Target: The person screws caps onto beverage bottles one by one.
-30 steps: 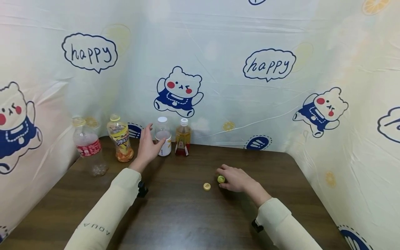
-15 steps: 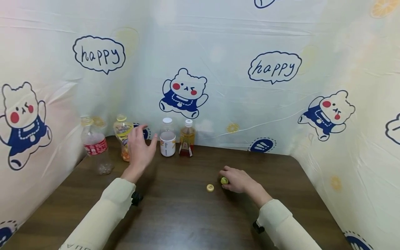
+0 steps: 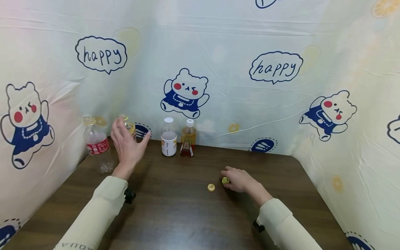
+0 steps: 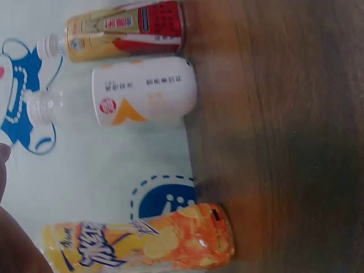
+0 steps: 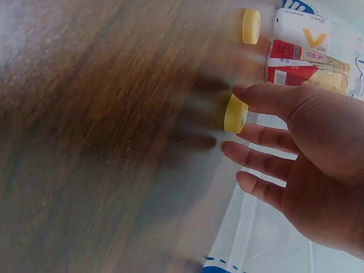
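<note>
My left hand (image 3: 127,146) is raised with spread fingers in front of the yellow-labelled drink bottle (image 3: 131,129), hiding most of it in the head view. In the left wrist view that bottle (image 4: 170,242) stands whole, with orange fruit on its label, and nothing is in my grasp. To its left is a clear bottle with a red label (image 3: 98,147). On the right, my right hand (image 3: 240,180) pinches a yellow bottle cap (image 5: 234,115) between thumb and index finger, low over the tabletop. Another yellow cap (image 3: 211,188) lies just left of it.
A white-labelled bottle (image 3: 169,144) and a brown tea bottle (image 3: 188,140), both white-capped, stand side by side at the back. A patterned curtain (image 3: 218,86) hangs behind and beside the dark wooden table (image 3: 175,211).
My left hand has moved leftward, from beside the white-labelled bottle to in front of the yellow-labelled one. The right hand stays at its cap. The head view has shifted slightly.
</note>
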### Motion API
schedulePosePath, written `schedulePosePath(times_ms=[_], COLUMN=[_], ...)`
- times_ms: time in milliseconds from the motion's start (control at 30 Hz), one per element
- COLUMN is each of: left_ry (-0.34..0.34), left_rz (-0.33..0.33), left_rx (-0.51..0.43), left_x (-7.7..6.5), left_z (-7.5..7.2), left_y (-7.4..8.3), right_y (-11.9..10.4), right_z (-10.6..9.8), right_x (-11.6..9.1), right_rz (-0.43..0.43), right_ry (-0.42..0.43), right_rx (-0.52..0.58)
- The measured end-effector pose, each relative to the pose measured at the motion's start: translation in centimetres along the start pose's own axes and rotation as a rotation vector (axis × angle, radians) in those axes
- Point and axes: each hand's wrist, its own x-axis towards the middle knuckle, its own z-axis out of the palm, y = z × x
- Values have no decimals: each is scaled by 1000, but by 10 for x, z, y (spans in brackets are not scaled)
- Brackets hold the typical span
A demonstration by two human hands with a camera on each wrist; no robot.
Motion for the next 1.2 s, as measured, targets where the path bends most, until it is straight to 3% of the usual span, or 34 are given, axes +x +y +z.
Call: schedulePosePath(times_ms=[200, 700, 1200], left_ry=[-32, -126, -147], left_rz=[-73, -307, -368], left_rx=[-10, -183, -178], left_x=[7, 23, 22], left_z=[2, 9, 10], left_y=[-15, -36, -45], right_y=[2, -1, 2], right_z=[3, -1, 4], right_x=[2, 4, 6], right_rz=[-10, 1, -23], right_ry=[5, 14, 12], right_rx=[2, -8, 71])
